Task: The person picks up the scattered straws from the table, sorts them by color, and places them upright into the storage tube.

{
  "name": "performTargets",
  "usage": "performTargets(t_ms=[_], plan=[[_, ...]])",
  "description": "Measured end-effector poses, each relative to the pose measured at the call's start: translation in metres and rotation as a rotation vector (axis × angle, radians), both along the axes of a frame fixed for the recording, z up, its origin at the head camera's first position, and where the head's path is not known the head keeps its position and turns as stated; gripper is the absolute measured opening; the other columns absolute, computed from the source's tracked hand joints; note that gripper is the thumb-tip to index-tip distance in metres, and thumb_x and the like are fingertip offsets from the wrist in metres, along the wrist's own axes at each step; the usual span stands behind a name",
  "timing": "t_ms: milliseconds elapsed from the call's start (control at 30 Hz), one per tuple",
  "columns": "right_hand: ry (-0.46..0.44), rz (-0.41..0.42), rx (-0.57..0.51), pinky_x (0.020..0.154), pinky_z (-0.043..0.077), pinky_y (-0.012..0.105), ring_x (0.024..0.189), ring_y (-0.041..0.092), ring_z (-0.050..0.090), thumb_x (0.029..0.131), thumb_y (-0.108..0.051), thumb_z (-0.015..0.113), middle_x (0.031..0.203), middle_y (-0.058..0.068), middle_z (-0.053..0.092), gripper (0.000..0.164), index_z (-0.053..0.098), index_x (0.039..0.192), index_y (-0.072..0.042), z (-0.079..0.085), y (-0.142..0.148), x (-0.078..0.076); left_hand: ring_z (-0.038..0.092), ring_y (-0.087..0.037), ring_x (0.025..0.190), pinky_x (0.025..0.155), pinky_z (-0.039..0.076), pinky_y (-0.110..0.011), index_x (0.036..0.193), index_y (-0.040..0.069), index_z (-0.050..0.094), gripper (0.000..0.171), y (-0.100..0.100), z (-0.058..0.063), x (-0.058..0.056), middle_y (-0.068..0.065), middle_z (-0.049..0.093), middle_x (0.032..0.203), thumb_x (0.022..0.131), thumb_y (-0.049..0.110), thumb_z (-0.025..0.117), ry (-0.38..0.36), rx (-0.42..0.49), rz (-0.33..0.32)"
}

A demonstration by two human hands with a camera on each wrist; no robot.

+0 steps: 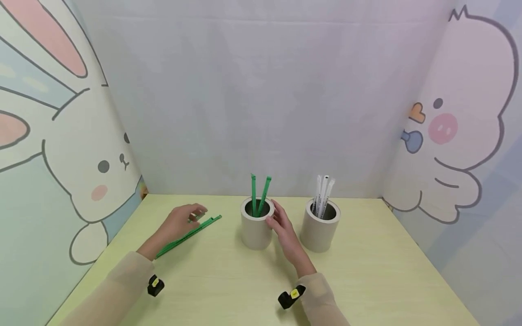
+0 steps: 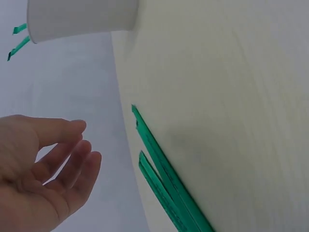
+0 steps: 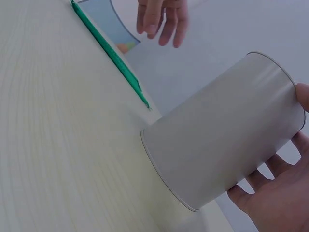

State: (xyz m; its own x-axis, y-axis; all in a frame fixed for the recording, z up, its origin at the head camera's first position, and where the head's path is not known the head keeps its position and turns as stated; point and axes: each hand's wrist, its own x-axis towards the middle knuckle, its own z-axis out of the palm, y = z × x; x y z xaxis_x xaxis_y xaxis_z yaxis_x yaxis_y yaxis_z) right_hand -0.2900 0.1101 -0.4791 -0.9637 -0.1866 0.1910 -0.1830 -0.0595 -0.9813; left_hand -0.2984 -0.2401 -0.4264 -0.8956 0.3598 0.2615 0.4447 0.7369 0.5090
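My left hand (image 1: pixel 178 222) hovers over several green wrapped straws (image 1: pixel 210 222) lying on the table at the left. Nothing is between its loosely bent fingers, and in the left wrist view the straws (image 2: pixel 169 181) lie beside and apart from it. My right hand (image 1: pixel 288 240) holds the side of a round grey-beige cup (image 1: pixel 256 234), with the thumb near the rim and the fingers behind the wall, as the right wrist view shows of the cup (image 3: pixel 222 133). Two green straws (image 1: pixel 253 192) stand in that cup, leaning against its rim.
To the right of my right hand stands a matching cup (image 1: pixel 319 235) with several white straws (image 1: pixel 324 192) in it. The pale wood-grain table (image 1: pixel 228 290) ends at a grey cloth backdrop (image 1: pixel 265 113). Cartoon-printed panels flank both sides.
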Motion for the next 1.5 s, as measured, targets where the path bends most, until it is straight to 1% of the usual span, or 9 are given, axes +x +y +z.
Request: performTargets(t_ms=[200,333,600,700,933,1067,1233,1367,1500], plan=[[0.011,0.01,-0.006,0.126,0.027,0.058,0.156,0.033,0.034,0.111,-0.034,0.056,0.167,0.012,0.039,0.064,0.029,0.168,-0.026,0.001,0.001,0.002,0.071,-0.029,0.098,0.08,0.061,-0.043,0.128,0.002,0.07,0.039,-0.017,-0.018,0.005,-0.019,0.074,0.116,0.092,-0.008,0.075,-0.06,-0.058,-0.001],[0.008,0.011,-0.008,0.126,0.027,0.058,0.156,0.033,0.033,0.111,-0.034,0.056,0.167,0.012,0.039,0.064,0.029,0.168,-0.026,0.001,0.001,0.001,0.07,-0.028,0.093,0.077,0.061,-0.044,0.125,0.0,0.071,0.038,-0.022,-0.027,0.002,-0.017,0.075,0.11,0.089,-0.012,0.075,-0.055,-0.097,-0.003],[-0.001,0.014,-0.007,0.127,0.025,0.059,0.157,0.033,0.031,0.11,-0.037,0.057,0.168,0.011,0.037,0.065,0.029,0.168,-0.027,-0.001,0.0,0.0,0.07,-0.029,0.091,0.077,0.06,-0.046,0.119,-0.001,0.073,0.039,-0.023,-0.039,-0.004,-0.014,0.075,0.102,0.083,-0.016,0.074,-0.097,-0.134,0.028],[-0.002,0.013,0.003,0.127,0.026,0.059,0.157,0.033,0.031,0.11,-0.038,0.057,0.169,0.01,0.037,0.066,0.028,0.169,-0.028,0.0,0.0,0.0,0.07,-0.029,0.09,0.077,0.06,-0.046,0.116,-0.001,0.076,0.038,-0.021,-0.04,-0.005,-0.012,0.075,0.098,0.082,-0.017,0.073,-0.092,-0.157,0.048],[-0.011,0.005,0.01,0.127,0.026,0.06,0.157,0.033,0.031,0.11,-0.039,0.056,0.169,0.01,0.036,0.065,0.028,0.169,-0.028,0.001,0.0,0.001,0.071,-0.03,0.089,0.079,0.061,-0.05,0.11,0.0,0.078,0.037,-0.017,-0.042,-0.009,-0.011,0.075,0.093,0.08,-0.019,0.07,-0.072,-0.198,0.056],[-0.015,0.002,0.012,0.127,0.026,0.06,0.157,0.033,0.031,0.111,-0.038,0.056,0.169,0.01,0.036,0.065,0.028,0.169,-0.028,0.001,0.0,0.001,0.07,-0.028,0.087,0.078,0.061,-0.048,0.108,0.002,0.078,0.036,-0.014,-0.044,-0.011,-0.01,0.074,0.091,0.082,-0.02,0.068,-0.08,-0.194,0.065],[-0.01,0.003,0.007,0.127,0.026,0.06,0.157,0.033,0.031,0.111,-0.037,0.056,0.169,0.01,0.036,0.065,0.029,0.169,-0.027,0.001,0.0,0.001,0.07,-0.029,0.087,0.078,0.06,-0.049,0.109,0.002,0.078,0.037,-0.015,-0.046,-0.012,-0.01,0.074,0.091,0.083,-0.021,0.065,-0.059,-0.19,0.051],[-0.006,0.003,0.006,0.127,0.026,0.06,0.157,0.033,0.031,0.111,-0.037,0.056,0.169,0.01,0.036,0.065,0.028,0.169,-0.026,0.001,0.0,0.001,0.071,-0.031,0.088,0.077,0.061,-0.05,0.113,0.002,0.076,0.039,-0.015,-0.043,-0.011,-0.012,0.075,0.094,0.085,-0.02,0.063,-0.029,-0.167,0.029],[-0.002,0.006,0.001,0.127,0.026,0.059,0.157,0.033,0.031,0.111,-0.037,0.056,0.169,0.01,0.036,0.065,0.028,0.169,-0.026,0.001,0.0,0.001,0.072,-0.028,0.086,0.076,0.061,-0.046,0.118,0.001,0.075,0.037,-0.012,-0.035,-0.01,-0.013,0.075,0.096,0.088,-0.018,0.064,0.011,-0.116,-0.002]])
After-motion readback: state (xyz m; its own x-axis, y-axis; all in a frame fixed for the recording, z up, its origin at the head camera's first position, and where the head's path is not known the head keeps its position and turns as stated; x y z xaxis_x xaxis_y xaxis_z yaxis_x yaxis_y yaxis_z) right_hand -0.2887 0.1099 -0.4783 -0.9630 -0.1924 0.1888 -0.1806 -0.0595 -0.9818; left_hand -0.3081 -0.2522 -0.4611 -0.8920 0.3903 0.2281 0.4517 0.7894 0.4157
